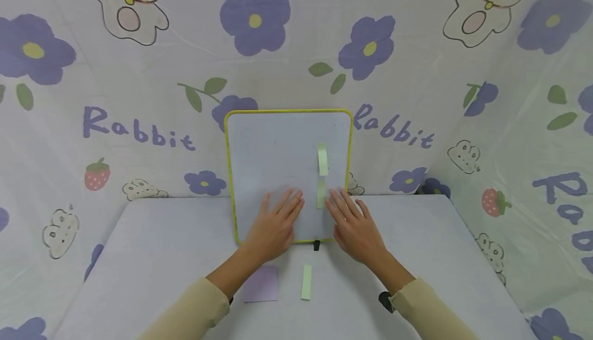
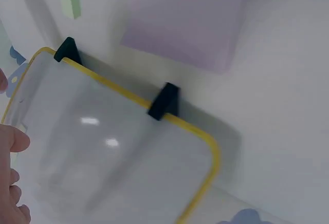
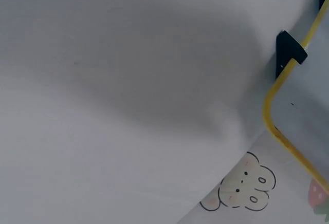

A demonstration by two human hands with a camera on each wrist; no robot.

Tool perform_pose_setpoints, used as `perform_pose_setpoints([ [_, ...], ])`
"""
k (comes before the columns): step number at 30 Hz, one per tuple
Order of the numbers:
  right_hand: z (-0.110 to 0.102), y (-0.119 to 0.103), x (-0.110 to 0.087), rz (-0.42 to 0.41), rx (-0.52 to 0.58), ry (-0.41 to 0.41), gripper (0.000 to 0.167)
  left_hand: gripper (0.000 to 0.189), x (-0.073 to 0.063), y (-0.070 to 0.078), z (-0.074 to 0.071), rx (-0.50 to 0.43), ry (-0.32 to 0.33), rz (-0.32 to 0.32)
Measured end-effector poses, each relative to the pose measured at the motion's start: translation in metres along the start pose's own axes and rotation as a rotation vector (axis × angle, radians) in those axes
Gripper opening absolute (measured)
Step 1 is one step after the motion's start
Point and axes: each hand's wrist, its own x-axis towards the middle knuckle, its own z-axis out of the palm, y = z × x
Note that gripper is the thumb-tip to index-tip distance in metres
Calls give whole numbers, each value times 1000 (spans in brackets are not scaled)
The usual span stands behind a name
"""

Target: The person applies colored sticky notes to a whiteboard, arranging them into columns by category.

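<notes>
A small whiteboard point(image 1: 278, 149) with a yellow frame leans upright on the table. Two pale green sticky strips are on its right part: an upper strip point(image 1: 323, 160), its lower end lifting off, and a lower strip point(image 1: 320, 194) beneath it. My left hand point(image 1: 274, 227) lies with extended fingers over the lower middle of the board, left of the lower strip. On the strip's other side is my right hand point(image 1: 355, 229), fingers extended, fingertips right at the strip's edge. In the left wrist view, fingers point(image 2: 15, 142) show at the left edge; the right wrist view shows no hand.
A purple sticky-note pad point(image 1: 261, 284) and a narrow green strip pad point(image 1: 306, 282) lie on the table in front of the board. Black feet point(image 2: 165, 101) hold the board's bottom edge. Behind stands a cloth backdrop point(image 1: 296, 83) printed with flowers and rabbits.
</notes>
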Motion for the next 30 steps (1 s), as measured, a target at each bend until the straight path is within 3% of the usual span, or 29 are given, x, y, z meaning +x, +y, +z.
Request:
perform_pose_setpoints([
  [7, 3, -17, -18, -6, 186, 25, 71, 63, -57, -15, 5, -238, -63, -28],
  [12, 0, -40, -16, -10, 361, 43, 69, 63, -93, -21, 6, -321, -112, 6],
  [17, -2, -70, -14, 14, 514, -62, 64, 62, -119, -19, 5, -385, -175, 51],
  [23, -4, -98, -11, 96, 714, -250, 56, 51, -137, -15, 8, -416, -254, 77],
  [30, 5, -118, -8, 87, 922, -323, 52, 42, -148, -14, 16, -455, -345, 63],
])
